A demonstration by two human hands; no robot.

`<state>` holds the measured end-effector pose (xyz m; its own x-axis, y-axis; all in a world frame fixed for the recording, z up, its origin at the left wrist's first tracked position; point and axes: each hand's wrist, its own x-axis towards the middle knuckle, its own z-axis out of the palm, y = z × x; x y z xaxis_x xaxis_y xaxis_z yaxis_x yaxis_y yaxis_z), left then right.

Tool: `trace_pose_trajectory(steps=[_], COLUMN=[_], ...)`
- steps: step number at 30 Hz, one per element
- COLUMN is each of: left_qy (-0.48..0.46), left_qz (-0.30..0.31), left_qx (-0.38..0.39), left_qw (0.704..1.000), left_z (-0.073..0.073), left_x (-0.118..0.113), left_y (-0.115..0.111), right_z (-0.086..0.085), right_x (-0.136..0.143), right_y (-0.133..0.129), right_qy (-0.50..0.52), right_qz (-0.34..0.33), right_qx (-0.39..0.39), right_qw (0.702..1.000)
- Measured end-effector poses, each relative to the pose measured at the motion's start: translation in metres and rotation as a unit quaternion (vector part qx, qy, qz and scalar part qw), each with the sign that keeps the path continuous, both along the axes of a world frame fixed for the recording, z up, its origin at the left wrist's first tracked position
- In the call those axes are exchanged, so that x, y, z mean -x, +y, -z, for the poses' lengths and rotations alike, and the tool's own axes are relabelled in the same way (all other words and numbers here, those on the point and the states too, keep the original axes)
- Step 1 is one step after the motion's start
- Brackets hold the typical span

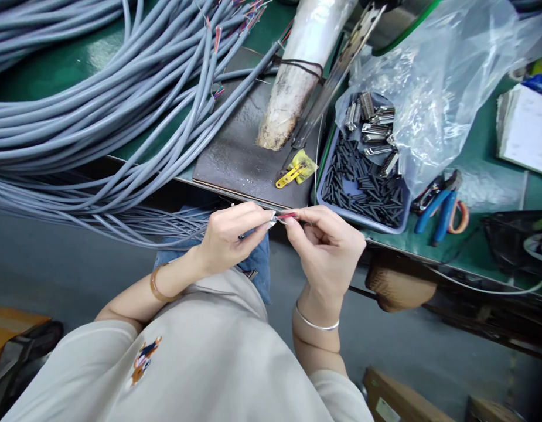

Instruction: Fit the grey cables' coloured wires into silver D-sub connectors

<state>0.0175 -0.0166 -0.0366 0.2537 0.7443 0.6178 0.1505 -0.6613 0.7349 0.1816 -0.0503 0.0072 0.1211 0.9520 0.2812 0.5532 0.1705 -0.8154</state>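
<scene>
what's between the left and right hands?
Head view: red wire pinched in the right hand, and a whitish piece, too small to identify, in the left hand.

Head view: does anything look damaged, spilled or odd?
The white wrapped bundle over the dark mat has a browned, grimy end, unlike its paler upper part; whether wear or damage, I cannot tell. Nothing odd shows at the left hand or right hand.

1 head-worn camera looks forward and down over the beige cloth shirt (218, 357) at lower centre, close to the bare left hand (231, 234) and bare right hand (330, 246) mid-frame, toward the green workbench (484, 152) across the top
</scene>
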Motion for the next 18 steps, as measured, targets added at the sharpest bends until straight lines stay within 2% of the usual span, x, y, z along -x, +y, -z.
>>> trace_pose_trajectory(steps=[4, 6, 8, 10, 13, 15, 18], left_qy=[0.110, 0.144, 0.116, 0.031, -0.109, -0.167, -0.202], left_qz=[-0.006, 0.002, 0.018, 0.049, 0.110, 0.135, 0.141], left_qx=[-0.053, -0.041, 0.032, 0.170, 0.357, 0.409, 0.438], left_qw=[0.993, 0.989, 0.993, 0.984, 0.921, 0.887, 0.865], left_z=[0.002, 0.000, -0.004, -0.009, -0.016, -0.019, -0.022], left_x=[0.003, 0.003, 0.002, -0.001, -0.004, -0.005, -0.006], left_y=[0.000, -0.001, -0.003, -0.005, -0.004, -0.001, 0.004], right_z=[-0.004, -0.003, 0.000, 0.004, 0.012, 0.015, 0.017], right_x=[-0.004, -0.005, -0.003, 0.000, 0.003, 0.004, 0.007], right_y=[-0.001, -0.003, -0.004, -0.004, -0.003, -0.002, -0.001], right_qy=[-0.099, -0.137, -0.114, -0.031, 0.117, 0.174, 0.196], right_qz=[-0.023, -0.022, -0.009, 0.010, 0.015, 0.013, 0.024], right_qx=[-0.012, -0.025, -0.027, -0.004, 0.055, 0.079, 0.088], right_qw=[0.995, 0.990, 0.993, 0.999, 0.991, 0.982, 0.976])
